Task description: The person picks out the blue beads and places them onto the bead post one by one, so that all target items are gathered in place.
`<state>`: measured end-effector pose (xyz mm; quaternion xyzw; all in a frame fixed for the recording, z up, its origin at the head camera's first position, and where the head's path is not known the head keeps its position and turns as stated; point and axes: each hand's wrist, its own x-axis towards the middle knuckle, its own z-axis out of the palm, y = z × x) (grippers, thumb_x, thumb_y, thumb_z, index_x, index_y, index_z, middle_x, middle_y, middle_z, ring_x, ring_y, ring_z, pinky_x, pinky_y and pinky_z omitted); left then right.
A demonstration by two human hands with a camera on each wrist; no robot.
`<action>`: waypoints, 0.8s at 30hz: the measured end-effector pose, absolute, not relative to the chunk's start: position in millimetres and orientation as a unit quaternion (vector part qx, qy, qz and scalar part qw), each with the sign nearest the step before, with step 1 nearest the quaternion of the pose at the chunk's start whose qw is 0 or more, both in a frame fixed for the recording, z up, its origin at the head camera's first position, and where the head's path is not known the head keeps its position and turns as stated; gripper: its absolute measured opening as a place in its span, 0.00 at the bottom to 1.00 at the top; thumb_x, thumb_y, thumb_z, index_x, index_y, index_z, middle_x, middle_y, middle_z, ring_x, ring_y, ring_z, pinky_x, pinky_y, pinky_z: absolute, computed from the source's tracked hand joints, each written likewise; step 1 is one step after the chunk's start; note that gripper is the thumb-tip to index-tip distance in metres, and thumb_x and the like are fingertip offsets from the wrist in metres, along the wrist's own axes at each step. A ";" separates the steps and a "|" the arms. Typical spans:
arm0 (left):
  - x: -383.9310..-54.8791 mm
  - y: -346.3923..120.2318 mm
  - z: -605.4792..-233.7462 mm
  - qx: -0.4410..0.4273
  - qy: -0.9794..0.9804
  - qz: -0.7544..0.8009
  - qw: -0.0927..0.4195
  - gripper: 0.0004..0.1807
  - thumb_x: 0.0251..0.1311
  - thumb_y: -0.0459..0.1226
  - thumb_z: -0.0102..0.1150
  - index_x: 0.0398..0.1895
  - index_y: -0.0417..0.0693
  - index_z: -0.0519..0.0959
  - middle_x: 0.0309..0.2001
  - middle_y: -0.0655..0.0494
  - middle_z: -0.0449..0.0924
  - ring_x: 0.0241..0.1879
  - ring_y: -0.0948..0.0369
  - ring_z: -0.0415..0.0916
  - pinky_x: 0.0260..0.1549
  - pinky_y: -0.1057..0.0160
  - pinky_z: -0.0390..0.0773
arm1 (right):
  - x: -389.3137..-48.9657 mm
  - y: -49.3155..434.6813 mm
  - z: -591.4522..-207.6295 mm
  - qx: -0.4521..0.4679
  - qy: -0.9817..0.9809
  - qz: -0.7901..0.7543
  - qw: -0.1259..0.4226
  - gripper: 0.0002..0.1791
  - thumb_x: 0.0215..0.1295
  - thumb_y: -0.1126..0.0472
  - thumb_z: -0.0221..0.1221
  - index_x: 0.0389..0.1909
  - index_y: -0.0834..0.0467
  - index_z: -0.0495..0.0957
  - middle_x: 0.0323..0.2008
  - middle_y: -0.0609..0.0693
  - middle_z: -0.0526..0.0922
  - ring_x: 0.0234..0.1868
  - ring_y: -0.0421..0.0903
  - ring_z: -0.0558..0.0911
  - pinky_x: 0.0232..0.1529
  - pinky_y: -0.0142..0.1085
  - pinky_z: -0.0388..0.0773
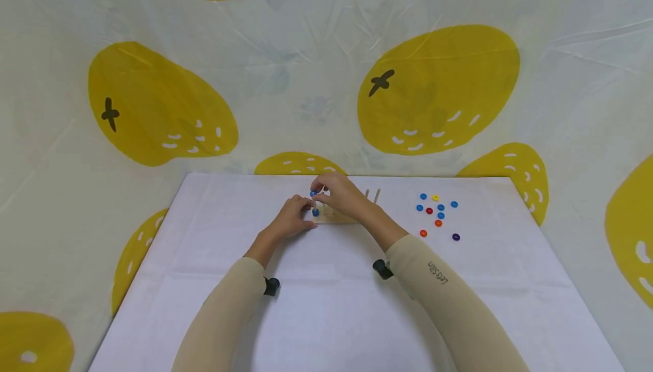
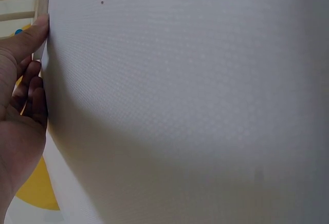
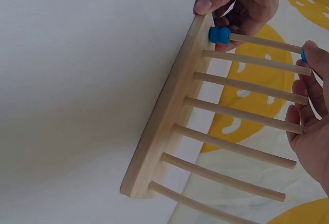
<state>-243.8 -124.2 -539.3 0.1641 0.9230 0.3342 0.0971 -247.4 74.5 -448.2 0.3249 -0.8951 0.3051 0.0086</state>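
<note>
A wooden peg rack (image 3: 167,108) with a row of several upright pegs stands at the far middle of the table. My left hand (image 1: 292,219) holds the left end of its base, thumb on the near side in the right wrist view. Blue beads (image 3: 219,35) sit stacked at the bottom of that end peg. With thumb and fingertips, my right hand (image 1: 344,195) pinches another blue bead (image 3: 304,56) at the top of the same peg. The other pegs carry no beads in the right wrist view. Fingers hide most of the pinched bead.
Loose beads lie scattered to the right of the rack: several blue ones (image 1: 441,207), a yellow bead (image 1: 435,198), a red bead (image 1: 429,211), orange beads (image 1: 438,223) and a dark purple bead (image 1: 456,237). A fruit-patterned cloth (image 1: 306,105) hangs behind the white table (image 1: 326,309).
</note>
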 end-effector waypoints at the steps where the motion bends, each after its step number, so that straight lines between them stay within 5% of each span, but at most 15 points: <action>1: -243.9 -124.3 -539.4 0.165 0.923 0.335 0.097 0.26 0.55 0.40 0.79 0.56 0.45 0.80 0.52 0.49 0.75 0.55 0.52 0.69 0.64 0.52 0.73 | -247.4 74.7 -448.4 0.325 -0.895 0.305 0.009 0.09 0.67 0.61 0.69 0.46 0.58 0.86 0.43 0.50 0.88 0.47 0.48 0.83 0.53 0.40 0.82; 24: -248.2 -124.1 -545.1 0.167 0.927 0.322 0.096 0.29 0.55 0.42 0.78 0.59 0.44 0.80 0.55 0.47 0.76 0.57 0.51 0.70 0.67 0.52 0.73 | -235.8 92.0 -437.9 0.311 -0.893 0.324 0.031 0.10 0.68 0.62 0.67 0.47 0.59 0.85 0.45 0.52 0.88 0.50 0.54 0.83 0.55 0.44 0.81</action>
